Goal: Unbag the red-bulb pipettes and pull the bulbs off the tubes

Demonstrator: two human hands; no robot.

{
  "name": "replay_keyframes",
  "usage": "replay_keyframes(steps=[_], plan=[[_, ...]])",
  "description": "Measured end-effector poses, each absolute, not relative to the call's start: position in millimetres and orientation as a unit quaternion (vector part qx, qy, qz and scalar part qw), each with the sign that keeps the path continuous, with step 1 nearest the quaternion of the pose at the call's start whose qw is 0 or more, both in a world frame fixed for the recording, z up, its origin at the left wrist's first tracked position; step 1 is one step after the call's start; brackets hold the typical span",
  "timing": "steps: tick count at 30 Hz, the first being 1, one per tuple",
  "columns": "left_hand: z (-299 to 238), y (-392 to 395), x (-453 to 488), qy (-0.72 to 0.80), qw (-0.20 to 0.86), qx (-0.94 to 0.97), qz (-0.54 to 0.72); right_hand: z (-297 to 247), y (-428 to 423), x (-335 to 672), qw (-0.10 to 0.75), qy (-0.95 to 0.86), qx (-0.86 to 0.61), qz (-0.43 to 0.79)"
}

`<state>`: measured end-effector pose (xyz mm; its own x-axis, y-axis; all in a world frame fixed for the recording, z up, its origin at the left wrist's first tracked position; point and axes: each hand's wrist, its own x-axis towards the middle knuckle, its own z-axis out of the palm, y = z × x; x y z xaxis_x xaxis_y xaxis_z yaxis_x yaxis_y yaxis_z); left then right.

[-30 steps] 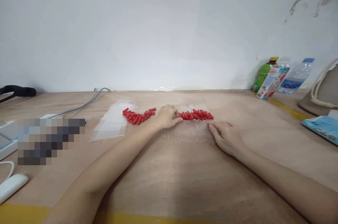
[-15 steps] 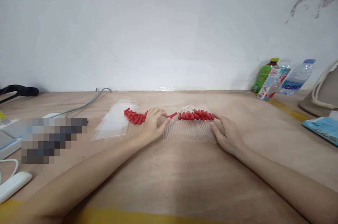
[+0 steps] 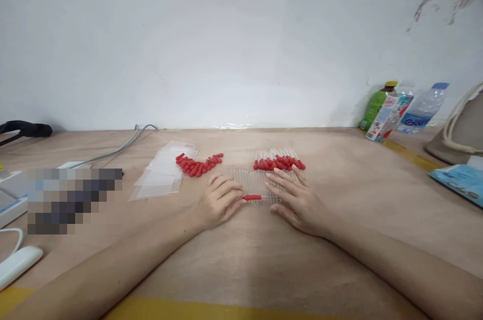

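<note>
Left of the work: overlapping clear plastic bags [image 3: 156, 171], with the pile of loose red bulbs [image 3: 199, 166] partly on them, partly on the wood-look table [image 3: 211, 269]. Further left: grey cable [image 3: 123, 147], black object [image 3: 30, 130], white device [image 3: 20, 264], plus a pixelated patch. Far right, by the wall [image 3: 226, 48]: green bottle [image 3: 374, 108], a labelled bottle [image 3: 387, 118] tilted, clear bottle with blue cap [image 3: 424, 111], then a grey bag-like item [image 3: 468, 124] with cord and a blue packet [image 3: 458, 184]. All of these stand well apart from the hands; closest are the row of red-bulbed droppers [image 3: 279, 161], just beyond the right fingers, and the clear tubes [image 3: 251, 181] under them. Left hand [image 3: 222, 199] pinches a single dropper [image 3: 252, 197] by its red end; it lies crosswise over the near ends of the tubes. Right hand [image 3: 296, 199] has fingers spread, thumb apart, dropper's clear end between; can't tell if it grips. Versus half a second ago: left hand and dropper came nearer the wearer, dropper swung from slanted to level; right hand shifted left off the rows' right end, onto the tubes. Bulb pile and bags unchanged.
</note>
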<state>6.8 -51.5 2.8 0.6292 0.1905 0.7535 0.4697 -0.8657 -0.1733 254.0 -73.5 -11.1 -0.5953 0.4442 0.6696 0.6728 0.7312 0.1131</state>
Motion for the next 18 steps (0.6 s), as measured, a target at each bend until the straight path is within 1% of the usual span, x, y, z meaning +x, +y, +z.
replay_keyframes(steps=[5, 11, 15, 18], plan=[[1, -52, 6, -0.190, 0.156, -0.887, -0.391, -16, -71, 249, 0.333, -0.875, -0.317, -0.154], [1, -57, 20, -0.231, 0.052, -0.909, -0.344, -18, -70, 244, 0.366, -0.867, -0.301, -0.155], [-4, -55, 29, -0.234, 0.044, -0.916, -0.324, -17, -71, 237, 0.372, -0.874, -0.275, -0.149], [-7, -53, 30, -0.219, 0.047, -0.913, -0.340, -19, -70, 233, 0.370, -0.879, -0.266, -0.136]])
